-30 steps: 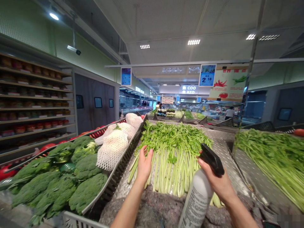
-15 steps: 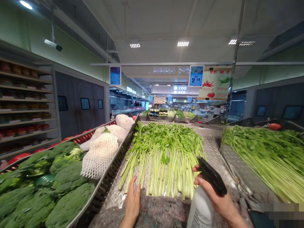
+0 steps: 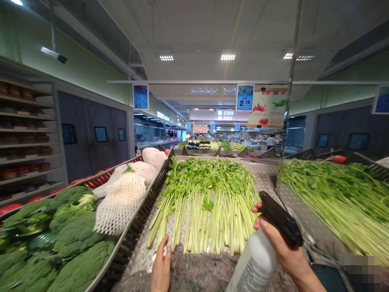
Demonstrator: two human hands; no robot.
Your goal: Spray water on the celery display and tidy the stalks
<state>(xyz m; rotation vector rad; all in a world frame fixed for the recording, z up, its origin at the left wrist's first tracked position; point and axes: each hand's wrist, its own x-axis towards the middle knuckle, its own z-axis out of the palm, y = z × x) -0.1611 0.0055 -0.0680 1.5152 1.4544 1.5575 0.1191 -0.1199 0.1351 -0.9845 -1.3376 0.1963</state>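
Note:
My right hand is wrapped round the neck of a white spray bottle, fingers at its black trigger head. The bottle leans, its nozzle pointing over the celery, whose stalks lie side by side with leaves at the far end. Just short of the stalk ends, my left hand is held with fingers extended and nothing in it. A grey felt-like cloth lies below both hands, in front of the celery on a patterned metal shelf.
On the left a black crate holds broccoli and produce in white foam nets. A mirror panel on the right reflects the celery. A dark flat-screened device sits at lower right. A person stands far back.
My right hand has moved slightly right with the spray bottle, which now leans more. My left hand has dropped a little lower and left. The whole view has shifted slightly.

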